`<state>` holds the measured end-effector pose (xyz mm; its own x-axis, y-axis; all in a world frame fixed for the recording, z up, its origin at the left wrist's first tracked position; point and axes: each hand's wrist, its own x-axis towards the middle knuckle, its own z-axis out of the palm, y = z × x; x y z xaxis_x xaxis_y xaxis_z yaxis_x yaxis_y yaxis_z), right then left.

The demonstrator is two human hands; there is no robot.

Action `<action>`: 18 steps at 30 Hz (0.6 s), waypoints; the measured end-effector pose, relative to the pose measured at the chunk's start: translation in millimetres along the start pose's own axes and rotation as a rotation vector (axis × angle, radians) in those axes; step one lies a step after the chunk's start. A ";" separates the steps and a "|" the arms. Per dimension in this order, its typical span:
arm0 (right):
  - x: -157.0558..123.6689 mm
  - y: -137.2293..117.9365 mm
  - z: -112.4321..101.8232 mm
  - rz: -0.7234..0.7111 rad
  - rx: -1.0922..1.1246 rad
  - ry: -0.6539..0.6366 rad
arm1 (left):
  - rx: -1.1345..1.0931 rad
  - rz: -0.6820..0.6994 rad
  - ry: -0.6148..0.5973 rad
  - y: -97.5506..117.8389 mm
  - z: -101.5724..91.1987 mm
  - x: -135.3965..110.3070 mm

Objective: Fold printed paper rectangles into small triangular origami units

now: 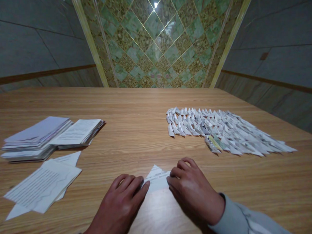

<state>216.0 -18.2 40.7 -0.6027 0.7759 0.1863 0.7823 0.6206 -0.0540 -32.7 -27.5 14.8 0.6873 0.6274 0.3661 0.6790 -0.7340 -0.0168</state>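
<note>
A small folded piece of printed paper [157,177] lies on the wooden table [136,138] near its front edge, its point facing away from me. My left hand [120,203] rests flat on the paper's left corner with fingers stretched out and together. My right hand [191,191] presses the paper's right side with curled fingertips. Most of the paper is hidden under both hands.
Rows of several small folded paper triangles [223,131] cover the table's right side. At the left lie a stack of printed sheets and an open booklet [49,136], with loose printed sheets [43,185] in front. A green patterned wall panel [163,38] stands behind.
</note>
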 end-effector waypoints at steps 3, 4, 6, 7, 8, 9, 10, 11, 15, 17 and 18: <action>0.9 1.3 -2.3 0.027 0.005 -0.008 | 0.023 -0.007 0.021 -4.7 -0.3 -12.6; 1.1 1.3 -3.6 0.035 0.007 -0.014 | 0.028 -0.016 0.026 -5.8 0.0 -16.2; 1.1 0.6 -6.3 0.046 0.014 -0.031 | 0.035 -0.038 0.031 -7.2 0.6 -21.9; 0.8 0.3 -7.5 0.050 0.019 -0.037 | 0.035 -0.046 0.034 -7.7 0.7 -23.5; 0.5 -0.1 -8.4 0.054 0.024 -0.040 | 0.035 -0.050 0.045 -8.1 0.2 -24.1; 0.2 -0.3 -9.0 0.058 0.029 -0.042 | 0.030 -0.048 0.058 -8.4 -0.8 -23.3; 0.0 -0.5 -9.1 0.060 0.034 -0.044 | 0.020 -0.041 0.067 -8.5 -2.4 -21.2; 0.0 -0.6 -8.9 0.062 0.036 -0.043 | 0.010 -0.038 0.087 -8.5 -4.4 -17.5; 1.2 -1.2 -4.6 0.064 0.039 -0.019 | -0.095 -0.046 0.045 -5.6 -9.6 7.0; 1.9 -2.1 -1.5 0.075 0.045 0.003 | -0.140 0.013 -0.020 -2.7 -6.9 19.1; 2.1 -2.9 -0.1 0.080 0.049 0.012 | -0.144 0.031 -0.054 -1.3 -4.3 23.5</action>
<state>212.4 -18.4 41.4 -0.5366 0.8220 0.1909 0.8190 0.5617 -0.1167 -18.5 -12.9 27.4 0.7231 0.6139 0.3165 0.6156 -0.7807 0.1078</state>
